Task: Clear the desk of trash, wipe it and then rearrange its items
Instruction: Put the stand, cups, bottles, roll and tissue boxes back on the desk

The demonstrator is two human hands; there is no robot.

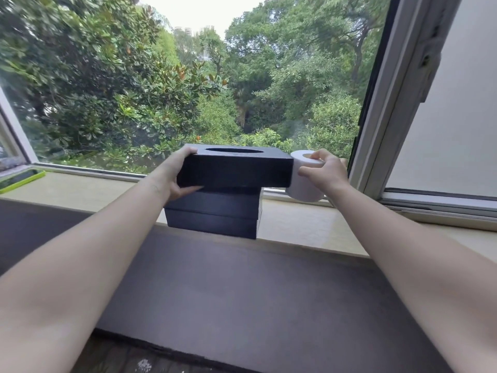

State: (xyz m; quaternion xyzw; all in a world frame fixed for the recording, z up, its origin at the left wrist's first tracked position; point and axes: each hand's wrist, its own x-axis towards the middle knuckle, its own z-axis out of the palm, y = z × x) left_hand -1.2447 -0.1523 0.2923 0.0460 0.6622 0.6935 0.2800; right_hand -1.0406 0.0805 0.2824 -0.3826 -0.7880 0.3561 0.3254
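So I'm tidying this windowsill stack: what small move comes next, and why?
Probably nudge the tissue box leftward to square it on the lower black box. Held by the left hand, it overhangs to the right, against the paper roll in the right hand.

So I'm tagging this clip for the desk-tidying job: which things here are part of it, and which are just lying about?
Part of the job:
- black tissue box, gripped by the left hand
- white paper roll, gripped by the right hand
- dark lidded box under the tissue box

Lying about:
- green-edged flat item on the sill, far left
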